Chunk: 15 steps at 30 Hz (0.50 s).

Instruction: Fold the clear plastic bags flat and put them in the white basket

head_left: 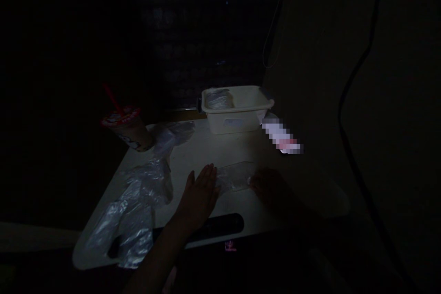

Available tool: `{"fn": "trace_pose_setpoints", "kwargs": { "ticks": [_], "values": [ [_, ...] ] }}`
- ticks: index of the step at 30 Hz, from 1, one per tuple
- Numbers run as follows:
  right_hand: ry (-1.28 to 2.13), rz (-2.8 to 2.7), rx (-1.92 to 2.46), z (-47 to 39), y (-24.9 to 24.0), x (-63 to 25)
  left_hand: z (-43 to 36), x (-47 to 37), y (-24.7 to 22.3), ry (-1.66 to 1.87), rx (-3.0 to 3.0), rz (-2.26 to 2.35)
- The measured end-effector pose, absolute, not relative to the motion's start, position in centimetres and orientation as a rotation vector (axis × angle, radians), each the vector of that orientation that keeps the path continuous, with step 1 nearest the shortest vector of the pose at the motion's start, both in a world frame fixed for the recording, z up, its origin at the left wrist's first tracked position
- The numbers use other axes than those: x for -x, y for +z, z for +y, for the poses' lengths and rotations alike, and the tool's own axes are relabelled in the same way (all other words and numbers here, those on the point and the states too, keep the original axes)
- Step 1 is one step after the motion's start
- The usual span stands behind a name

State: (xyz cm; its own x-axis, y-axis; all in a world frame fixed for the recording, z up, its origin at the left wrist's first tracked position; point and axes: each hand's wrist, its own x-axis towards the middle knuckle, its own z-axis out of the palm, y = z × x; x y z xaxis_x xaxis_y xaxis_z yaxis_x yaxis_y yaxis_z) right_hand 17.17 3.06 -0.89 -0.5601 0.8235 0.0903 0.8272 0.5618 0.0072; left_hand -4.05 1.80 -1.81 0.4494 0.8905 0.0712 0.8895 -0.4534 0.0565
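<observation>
A clear plastic bag (236,176) lies flattened on the pale tabletop (220,147) between my hands. My left hand (200,193) rests palm down at its left end, fingers stretched out and the thumb a little apart. At the bag's right end, my right hand (270,186) has its fingers closed on the edge; deep shadow hides much of this hand. Crumpled clear plastic bags (144,188) spread over the left side of the table, left of my left hand.
A white plastic bin (234,119) at the back holds a stack of clear plastic (218,99). Right of it lies a lit, blurred-out phone-like object (280,137). A drink cup (132,131) with a red straw stands at left. A dark slot (220,225) marks the table's front.
</observation>
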Motion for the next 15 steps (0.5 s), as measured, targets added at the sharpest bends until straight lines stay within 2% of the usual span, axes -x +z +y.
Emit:
{"fn": "trace_pose_setpoints", "kwargs": {
  "ticks": [10,15],
  "values": [
    [0.009,-2.225,1.661,2.7,-0.6,-17.6,1.6,3.9,-1.8,0.148,-2.69,1.645],
    [0.222,-2.401,1.194,1.8,-0.3,-12.3,1.5,3.8,-1.9,0.138,-2.701,1.663]
  ]
}}
